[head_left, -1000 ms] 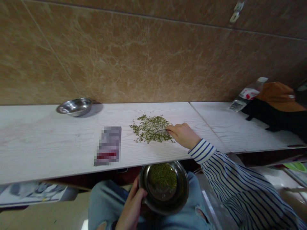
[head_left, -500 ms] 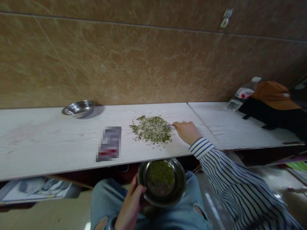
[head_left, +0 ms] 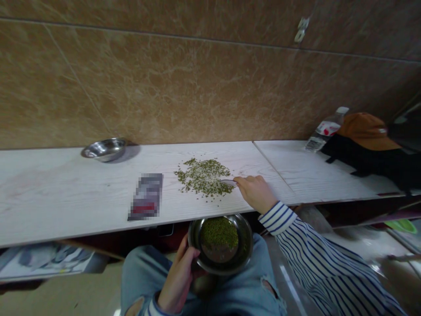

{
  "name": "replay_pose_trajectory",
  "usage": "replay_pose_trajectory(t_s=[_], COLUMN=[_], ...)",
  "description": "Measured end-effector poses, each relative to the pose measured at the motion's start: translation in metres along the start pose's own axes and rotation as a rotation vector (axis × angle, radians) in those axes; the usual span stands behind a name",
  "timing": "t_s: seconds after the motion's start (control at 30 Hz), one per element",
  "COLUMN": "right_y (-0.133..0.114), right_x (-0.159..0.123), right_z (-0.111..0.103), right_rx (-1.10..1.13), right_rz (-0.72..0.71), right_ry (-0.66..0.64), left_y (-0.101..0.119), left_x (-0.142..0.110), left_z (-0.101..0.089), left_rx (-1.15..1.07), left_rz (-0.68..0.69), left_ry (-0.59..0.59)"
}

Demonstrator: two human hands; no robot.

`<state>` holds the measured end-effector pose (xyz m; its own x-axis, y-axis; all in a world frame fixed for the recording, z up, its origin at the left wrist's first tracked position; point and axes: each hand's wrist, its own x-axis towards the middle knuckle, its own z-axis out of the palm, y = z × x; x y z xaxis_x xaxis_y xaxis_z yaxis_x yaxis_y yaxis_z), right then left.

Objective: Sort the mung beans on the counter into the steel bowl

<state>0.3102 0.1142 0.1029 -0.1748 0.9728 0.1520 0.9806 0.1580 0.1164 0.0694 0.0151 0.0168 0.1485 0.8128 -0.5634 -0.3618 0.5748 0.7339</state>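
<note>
My left hand (head_left: 182, 270) grips the left rim of a steel bowl (head_left: 246, 259), held over my lap just below the table edge. Green beans (head_left: 219, 232) cover the far part of its bottom. On the white table, my right hand (head_left: 256, 191) is closed on a thin metal utensil (head_left: 227, 181), which looks like a spoon. Its far end rests in a spread-out patch of mixed green beans and white grains (head_left: 204, 175). That end is partly lost among the grains, so its exact shape is hard to make out.
A second steel bowl (head_left: 105, 151) stands at the back left by the wall. Left of the grains lies a blurred-out flat item (head_left: 146, 196). A plastic bottle (head_left: 325, 129), an orange cap (head_left: 366, 131) and a black bag or cloth (head_left: 355, 158) are at the right.
My right hand has brought the utensil slightly toward the table's front edge through the grains. My left hand still holds the bowl. The whole view has shifted a little.
</note>
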Motion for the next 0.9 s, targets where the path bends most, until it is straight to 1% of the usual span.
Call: replay_pose_trajectory(t_s=[0.07,0.17,0.3,0.47,0.6,0.77,0.9], right_y=[0.007,0.018,0.021,0.016,0.007,-0.007,-0.005], right_x=[-0.002,-0.005,-0.013,-0.032,-0.044,-0.051,-0.057], right_z=[0.000,0.001,0.003,0.003,0.001,-0.001,-0.002], right_rx=[-0.029,-0.079,-0.096,-0.082,-0.050,-0.039,-0.036], right_rz=[0.032,0.086,0.076,0.049,0.017,-0.022,-0.023], right_ry=[0.018,0.006,-0.011,0.003,0.032,0.063,0.118], left_y=[0.001,0.003,0.004,0.001,0.001,0.001,0.001], left_x=[0.000,-0.001,-0.001,0.001,0.003,0.005,0.005], left_z=[0.001,0.003,0.003,0.002,0.002,0.002,0.003], left_rx=[-0.002,-0.006,-0.011,0.010,0.021,0.043,0.042], left_rz=[-0.004,-0.008,-0.012,-0.031,-0.041,-0.046,-0.045], left_ry=[0.006,0.021,0.009,-0.042,-0.011,-0.012,-0.014])
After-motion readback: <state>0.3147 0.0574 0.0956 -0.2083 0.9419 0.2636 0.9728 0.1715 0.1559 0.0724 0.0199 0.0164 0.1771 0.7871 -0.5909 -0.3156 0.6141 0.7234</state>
